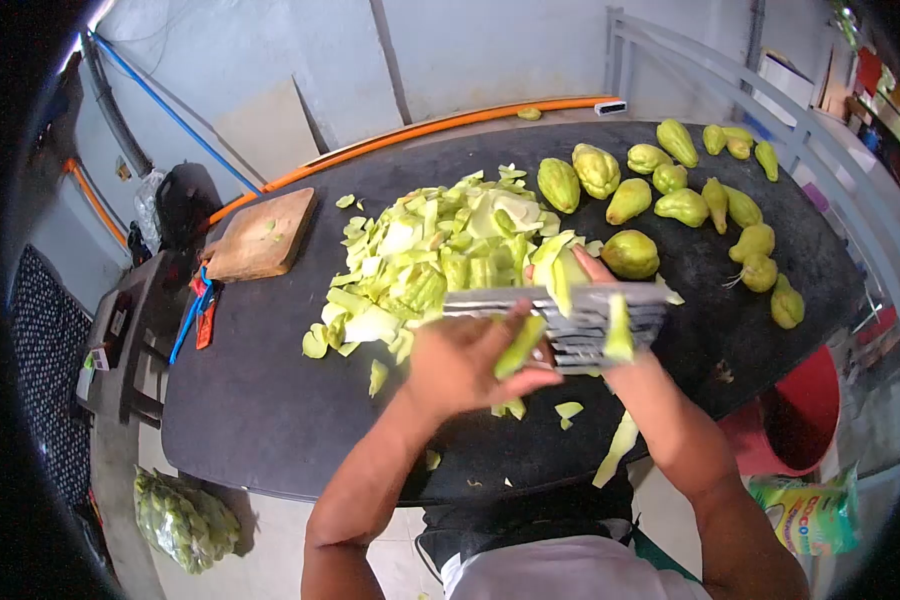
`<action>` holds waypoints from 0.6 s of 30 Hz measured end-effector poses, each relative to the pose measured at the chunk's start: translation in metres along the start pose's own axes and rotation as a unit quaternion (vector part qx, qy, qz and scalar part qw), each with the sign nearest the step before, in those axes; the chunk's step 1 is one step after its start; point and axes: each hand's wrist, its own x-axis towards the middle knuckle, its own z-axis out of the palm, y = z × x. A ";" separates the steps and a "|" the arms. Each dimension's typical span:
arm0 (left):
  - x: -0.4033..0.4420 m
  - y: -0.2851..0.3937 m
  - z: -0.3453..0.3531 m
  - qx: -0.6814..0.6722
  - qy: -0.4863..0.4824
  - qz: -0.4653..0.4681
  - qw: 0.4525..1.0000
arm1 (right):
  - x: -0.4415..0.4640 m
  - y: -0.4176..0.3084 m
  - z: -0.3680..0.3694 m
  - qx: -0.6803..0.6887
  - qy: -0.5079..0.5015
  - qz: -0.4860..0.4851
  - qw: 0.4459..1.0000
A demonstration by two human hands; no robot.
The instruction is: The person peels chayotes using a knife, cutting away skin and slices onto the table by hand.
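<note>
A flat, shiny metal tool (605, 325) with a striped, motion-blurred face spans the space between my hands. My left hand (470, 355) is closed at its left end, with a strip of green peel against the fingers. Partly hidden behind the metal, my right hand (595, 275) has its fingertips around a pale green chayote (568, 268). Another strip of peel (619, 330) lies over the metal face. Just beyond my hands is a large heap of green peelings and pieces (435, 250). Small scraps (568, 410) and a long peel (618, 450) are nearer the front edge.
Whole chayotes (630, 254) are spread over the right side of the dark table (260, 400). A wooden board (262, 235) lies at the left, near a red-handled tool (205, 325). A red bucket (805, 410) and a bag of greens (185, 520) stand below the table.
</note>
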 end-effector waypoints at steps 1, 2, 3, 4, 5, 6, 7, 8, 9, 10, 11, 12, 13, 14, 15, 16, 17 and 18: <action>-0.001 -0.012 0.000 -0.001 0.023 0.000 1.000 | 0.001 -0.004 0.000 0.080 -0.024 0.067 0.994; -0.003 -0.014 -0.001 -0.003 0.030 -0.001 1.000 | 0.001 -0.003 0.003 0.059 -0.010 0.049 0.997; -0.003 -0.016 -0.003 -0.004 0.037 0.000 0.999 | -0.001 -0.003 0.009 0.039 0.003 0.028 0.999; -0.003 -0.013 -0.006 0.007 0.020 -0.011 1.000 | 0.000 -0.002 0.008 0.047 0.003 0.027 0.999; -0.003 -0.008 -0.009 0.016 0.003 -0.021 1.000 | 0.000 -0.003 0.006 0.055 0.005 0.024 0.998; -0.003 -0.005 -0.011 0.024 -0.013 -0.031 0.999 | -0.001 -0.006 0.003 0.048 -0.023 0.024 0.998; -0.001 -0.007 -0.010 0.019 0.000 -0.025 1.000 | 0.001 -0.005 0.003 0.043 -0.002 0.017 0.999; -0.001 -0.011 -0.008 0.013 0.011 -0.020 1.000 | 0.001 -0.002 0.002 0.037 0.019 0.010 0.999; -0.001 -0.016 -0.007 0.007 0.023 -0.016 1.000 | 0.001 0.001 0.003 0.032 0.041 0.004 0.999; -0.001 -0.023 -0.006 0.010 0.028 -0.023 0.999 | -0.002 -0.003 0.009 0.036 0.121 0.027 0.992; -0.001 -0.028 -0.010 0.016 0.015 -0.072 0.997 | -0.013 -0.006 0.001 0.007 -0.019 0.008 1.000; 0.005 -0.028 -0.018 -0.005 -0.029 -0.195 0.980 | -0.014 -0.010 0.007 -0.027 -0.006 0.025 0.999; 0.010 -0.027 -0.028 -0.026 -0.071 -0.314 0.946 | -0.013 -0.014 0.015 -0.062 0.006 0.041 0.997; -0.002 -0.046 -0.017 0.005 -0.026 -0.295 0.955 | -0.012 -0.016 0.020 -0.062 0.011 0.044 0.997; -0.002 -0.048 -0.017 0.002 -0.013 -0.321 0.947 | -0.011 -0.017 0.024 -0.061 0.017 0.045 0.997; -0.002 -0.048 -0.018 -0.002 -0.003 -0.346 0.938 | -0.012 -0.018 0.027 -0.058 0.025 0.046 0.997; 0.000 -0.048 -0.020 -0.006 0.008 -0.370 0.929 | -0.015 -0.022 0.029 -0.114 0.026 0.025 0.993; 0.017 -0.034 -0.038 -0.029 -0.026 -0.444 0.895 | -0.016 -0.030 0.031 -0.172 0.025 0.001 0.985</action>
